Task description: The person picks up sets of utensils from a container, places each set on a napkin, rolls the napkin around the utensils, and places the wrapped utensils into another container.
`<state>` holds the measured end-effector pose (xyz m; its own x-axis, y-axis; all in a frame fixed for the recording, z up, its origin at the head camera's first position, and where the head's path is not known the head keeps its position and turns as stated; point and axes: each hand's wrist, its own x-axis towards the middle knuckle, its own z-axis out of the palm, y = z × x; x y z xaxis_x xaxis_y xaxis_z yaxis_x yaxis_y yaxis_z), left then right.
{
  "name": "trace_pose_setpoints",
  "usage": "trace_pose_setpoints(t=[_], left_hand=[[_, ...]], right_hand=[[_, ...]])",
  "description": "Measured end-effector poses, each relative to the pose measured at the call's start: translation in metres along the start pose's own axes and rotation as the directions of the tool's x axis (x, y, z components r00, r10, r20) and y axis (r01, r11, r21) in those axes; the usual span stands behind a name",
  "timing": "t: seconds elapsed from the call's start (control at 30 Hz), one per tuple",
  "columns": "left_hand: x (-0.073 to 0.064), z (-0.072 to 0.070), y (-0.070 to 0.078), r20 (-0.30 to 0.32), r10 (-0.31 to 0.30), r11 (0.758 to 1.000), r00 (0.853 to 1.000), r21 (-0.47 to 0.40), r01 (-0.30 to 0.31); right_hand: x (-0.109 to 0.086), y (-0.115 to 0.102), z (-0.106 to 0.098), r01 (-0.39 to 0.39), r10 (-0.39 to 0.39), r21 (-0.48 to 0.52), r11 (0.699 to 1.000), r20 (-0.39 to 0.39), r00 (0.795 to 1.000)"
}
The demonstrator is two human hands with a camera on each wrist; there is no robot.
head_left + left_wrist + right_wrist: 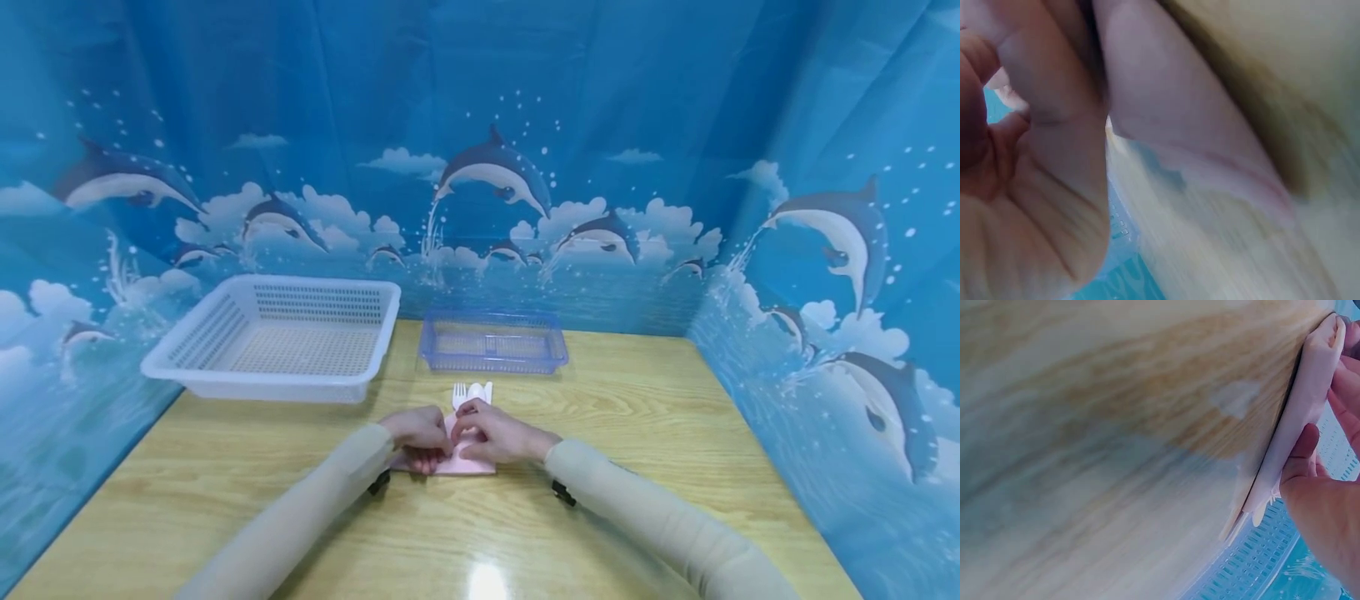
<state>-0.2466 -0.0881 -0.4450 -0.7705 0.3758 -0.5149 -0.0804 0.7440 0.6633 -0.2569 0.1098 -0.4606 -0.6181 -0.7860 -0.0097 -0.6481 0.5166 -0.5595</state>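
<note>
Grip on the pink cloth [476, 467] is two-handed. Left hand [422, 433]: fingers curled, grasping the cloth at its left part. Right hand [498, 435]: thumb and bent fingers holding the cloth from the right, fingertips close to those of the left.

The left wrist view shows a loose pink flap slanting out beside the fingers, a detail mostly covered by the hand in the head view. The right wrist view shows the cloth edge-on, as a folded layer low on the table, with the right thumb lying along it. The head view alone shows the three pieces of cutlery side by side.

The cloth lies on the table [637, 400], beneath and between the hands; its straight near edge shows on the wrist side of the fingers. Fork [459, 395], spoon [476, 392] and knife [488, 391], all white, project past its far side, beyond the fingertips. Their ends point away from the person, long axes running front to back; the lower parts are hidden.

Farther out, a purple basket [491, 364] stands behind the cutlery, and a larger white basket [270, 381] stands to its left. A blue dolphin-print curtain [480, 67] backs the table.
</note>
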Motion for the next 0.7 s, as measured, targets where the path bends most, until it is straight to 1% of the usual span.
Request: trace_pose_setpoints(t=[0.17, 0.37, 0.47, 0.57, 0.7], left_hand=[[-0.0045, -0.0001, -0.0018, 0.039, 0.011, 1.000, 0.999, 0.003, -0.011], [-0.0041, 0.0007, -0.0049, 0.073, 0.028, 1.000, 0.997, -0.007, -0.027], [-0.0041, 0.0001, -0.0042, 0.092, 0.036, 0.999, 0.995, 0.006, -0.037], [-0.0049, -0.0010, -0.0041, 0.117, 0.031, 0.999, 0.993, 0.026, -0.034], [-0.0063, -0.0020, -0.0044, 0.132, 0.026, 0.999, 0.991, 0.044, -0.032]], right_hand=[[-0.0003, -0.0006, 0.0006, -0.008, 0.008, -0.018, 1.000, 0.006, 1.000], [0.0004, -0.0008, 0.0011, -0.006, 0.006, -0.012, 1.000, 0.010, 1.000], [0.0003, -0.0010, 0.0009, 0.000, 0.000, -0.021, 1.000, 0.011, 1.000], [0.0006, -0.0014, 0.0003, 0.000, 0.000, -0.033, 0.999, 0.015, 1.000], [0.0013, -0.0026, -0.0006, -0.006, 0.007, -0.041, 0.999, 0.020, 1.000]])
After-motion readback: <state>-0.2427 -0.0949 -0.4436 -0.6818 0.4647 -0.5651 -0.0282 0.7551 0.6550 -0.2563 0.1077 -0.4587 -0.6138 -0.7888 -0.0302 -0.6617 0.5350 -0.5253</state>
